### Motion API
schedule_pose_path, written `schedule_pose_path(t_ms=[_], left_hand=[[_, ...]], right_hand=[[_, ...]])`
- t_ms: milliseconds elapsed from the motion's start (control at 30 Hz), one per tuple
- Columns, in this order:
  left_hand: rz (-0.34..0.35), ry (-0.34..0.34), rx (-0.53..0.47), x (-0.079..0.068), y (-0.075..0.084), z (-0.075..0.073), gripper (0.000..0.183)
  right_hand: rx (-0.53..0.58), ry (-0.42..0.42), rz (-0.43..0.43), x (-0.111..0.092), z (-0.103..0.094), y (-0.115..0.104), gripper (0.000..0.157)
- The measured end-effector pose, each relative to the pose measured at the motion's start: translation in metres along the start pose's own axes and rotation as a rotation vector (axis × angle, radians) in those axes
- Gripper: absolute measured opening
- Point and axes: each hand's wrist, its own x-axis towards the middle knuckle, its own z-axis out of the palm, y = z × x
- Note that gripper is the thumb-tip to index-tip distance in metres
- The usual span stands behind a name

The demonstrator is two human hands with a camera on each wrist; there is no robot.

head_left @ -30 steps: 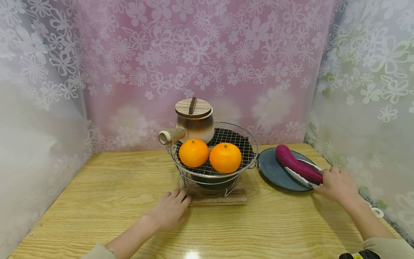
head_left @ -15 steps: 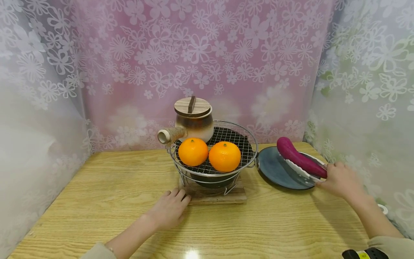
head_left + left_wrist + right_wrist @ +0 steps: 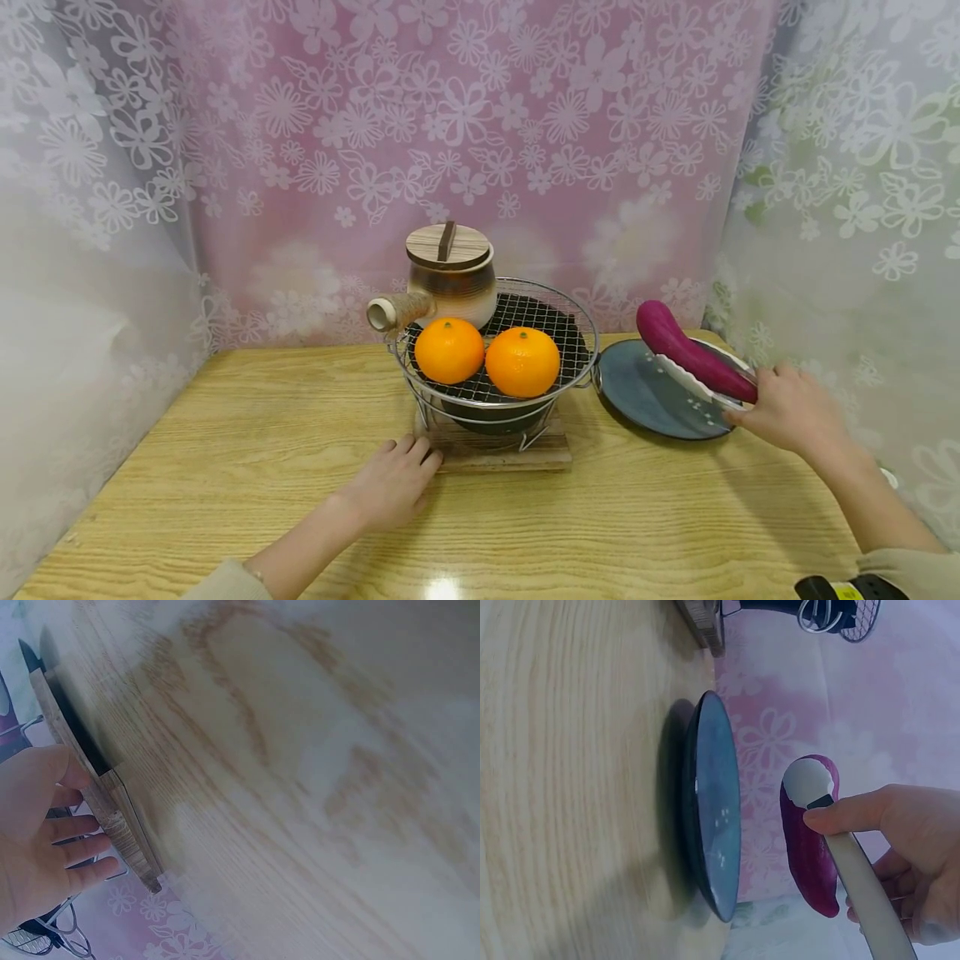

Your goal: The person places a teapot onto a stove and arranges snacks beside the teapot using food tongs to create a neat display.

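My right hand (image 3: pixel 791 408) grips a pair of tongs (image 3: pixel 681 377) with white scalloped tips. Between the tips is a long, curved purple eggplant (image 3: pixel 693 354), held raised over the right side of a round blue-grey plate (image 3: pixel 626 383). In the right wrist view, thumb and fingers squeeze the tong arms (image 3: pixel 866 900), and the eggplant (image 3: pixel 810 859) hangs apart from the plate (image 3: pixel 718 802). My left hand (image 3: pixel 397 483) rests with its fingertips at the left front corner of a wooden board (image 3: pixel 510 460); its fingers lie loosely extended along the board (image 3: pixel 120 825) in the left wrist view.
On the board stands a round wire grill (image 3: pixel 480 406) with a mesh top. It carries two oranges (image 3: pixel 448 352) and, behind them, a lidded pot (image 3: pixel 453 292) whose wrapped handle points left. The plate sits close to the grill's right side. Floral curtains (image 3: pixel 480 150) enclose the table (image 3: pixel 285 433).
The tongs and eggplant have risen off the plate, the eggplant's far end tipping upward. My right hand has lifted slightly, its wrist shifting right. The left hand stays at the board.
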Motion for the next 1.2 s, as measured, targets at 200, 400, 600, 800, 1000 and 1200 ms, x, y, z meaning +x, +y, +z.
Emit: schedule_pose_path(t_ms=[200,400,600,800,1000,1200], left_hand=[[-0.003,-0.004,-0.005,0.000,0.000,0.000,0.044],[-0.004,-0.010,-0.002,0.000,0.000,-0.001,0.045],[0.000,-0.009,0.008,0.000,0.000,-0.001,0.046],[0.000,-0.001,0.010,0.000,0.000,-0.001,0.046],[-0.005,-0.006,-0.003,0.000,0.001,-0.002,0.045],[-0.005,-0.005,-0.005,0.000,0.001,-0.003,0.044]], right_hand=[[0.016,0.016,0.002,0.001,-0.007,-0.007,0.056],[0.006,0.004,-0.001,0.002,-0.013,-0.014,0.061],[0.014,0.018,-0.012,0.002,-0.018,-0.022,0.062],[0.022,0.056,-0.020,0.002,-0.025,-0.030,0.058],[0.006,0.066,-0.023,0.003,-0.034,-0.039,0.062],[-0.001,0.102,-0.056,0.004,-0.041,-0.048,0.062]])
